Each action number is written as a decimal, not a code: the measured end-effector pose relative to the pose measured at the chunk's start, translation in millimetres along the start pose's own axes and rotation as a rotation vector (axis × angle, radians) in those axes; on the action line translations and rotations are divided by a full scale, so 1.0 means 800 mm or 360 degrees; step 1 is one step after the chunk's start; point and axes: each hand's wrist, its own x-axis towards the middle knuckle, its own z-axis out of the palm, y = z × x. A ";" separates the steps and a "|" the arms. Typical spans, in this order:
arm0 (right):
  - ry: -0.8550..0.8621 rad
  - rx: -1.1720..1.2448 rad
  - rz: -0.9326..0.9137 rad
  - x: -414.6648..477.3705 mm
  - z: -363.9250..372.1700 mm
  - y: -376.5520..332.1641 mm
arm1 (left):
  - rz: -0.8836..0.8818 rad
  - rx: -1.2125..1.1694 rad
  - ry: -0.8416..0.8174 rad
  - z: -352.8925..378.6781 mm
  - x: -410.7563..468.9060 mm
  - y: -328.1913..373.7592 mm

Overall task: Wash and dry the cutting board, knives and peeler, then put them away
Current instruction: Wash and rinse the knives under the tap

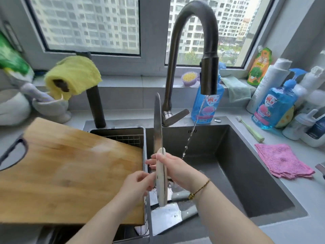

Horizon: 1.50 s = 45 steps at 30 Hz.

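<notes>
Standing blade-up over the sink (246,155), pale-handled knife (158,127), grey steel; right hand (175,167) gripping handle; left hand (137,182) pinching it

At the right of the frame, a tall white plastic bottle (265,85) has grey letters down its side that read "PAC". A clear blue soap bottle (207,106) in the middle of the frame and a clear blue pump bottle (274,110) at the right each show big white Chinese signs on red, too blurry to read. An orange and green pouch (259,66) at the upper right has yellow Chinese signs, also too blurry to read.
</notes>
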 end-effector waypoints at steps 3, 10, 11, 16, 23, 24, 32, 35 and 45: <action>-0.0104 0.0266 -0.0022 0.021 0.034 -0.010 | -0.0058 -0.0078 0.0002 -0.020 -0.017 -0.003; -0.0318 0.0210 0.0078 0.052 0.091 -0.002 | -0.0091 -0.0206 0.0155 -0.071 -0.045 -0.020; -0.0290 0.0070 0.0091 0.053 0.096 0.000 | -0.0110 -0.0187 0.0199 -0.075 -0.047 -0.025; -0.0004 -0.0462 0.0209 0.054 0.113 0.011 | -0.0259 0.0200 0.0385 -0.079 -0.035 -0.053; 0.0810 -0.0900 -0.0186 0.036 0.065 0.043 | -0.0342 0.0956 0.0261 -0.058 -0.008 -0.084; 0.0777 -0.0873 -0.0129 0.033 0.059 0.051 | -0.0344 0.0994 0.0239 -0.053 -0.006 -0.086; 0.0474 -0.0608 0.0142 0.024 0.049 0.088 | -0.0502 0.1243 0.0037 -0.023 0.011 -0.102; 0.0366 -0.0599 0.0158 0.021 0.052 0.092 | -0.0502 0.1269 -0.0021 -0.023 0.013 -0.095; 0.0348 -0.0367 0.0209 0.024 0.057 0.101 | -0.0422 0.1351 -0.0057 -0.002 0.019 -0.094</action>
